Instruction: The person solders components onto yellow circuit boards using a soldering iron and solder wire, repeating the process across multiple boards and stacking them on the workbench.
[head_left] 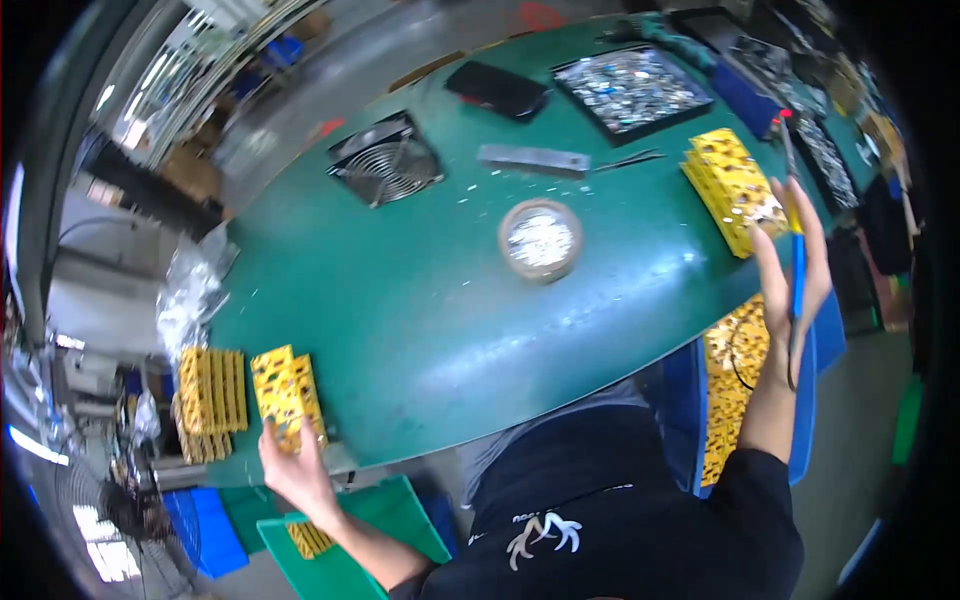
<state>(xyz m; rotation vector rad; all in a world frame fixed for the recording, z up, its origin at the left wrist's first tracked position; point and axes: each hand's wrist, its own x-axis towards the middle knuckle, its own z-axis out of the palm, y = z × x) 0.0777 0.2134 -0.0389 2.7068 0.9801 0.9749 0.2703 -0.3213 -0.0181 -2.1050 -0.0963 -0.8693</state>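
Note:
At the table's near left edge, my left hand [297, 478] closes its thumb and fingers on the near end of a yellow perforated panel [283, 385]; whether it is one panel or several stacked, I cannot tell. Directly left of it stand more yellow slotted panels [212, 388] in a stack. My right hand [806, 255] is over on the right, with a slim blue-and-yellow pen-like tool [798, 275] lying along its fingers, the thin end pointing away. Its thumb reaches the near end of another yellow panel stack [735, 185]; firm contact is hard to make out.
A round dish of small silvery pieces [540, 240] sits mid-table. Beyond are a fan [387, 160], a black case [497, 90], a metal bar [534, 158], tweezers [628, 160] and a tray of parts [632, 90]. Below stand a blue bin [685, 420] and a green bin [375, 540].

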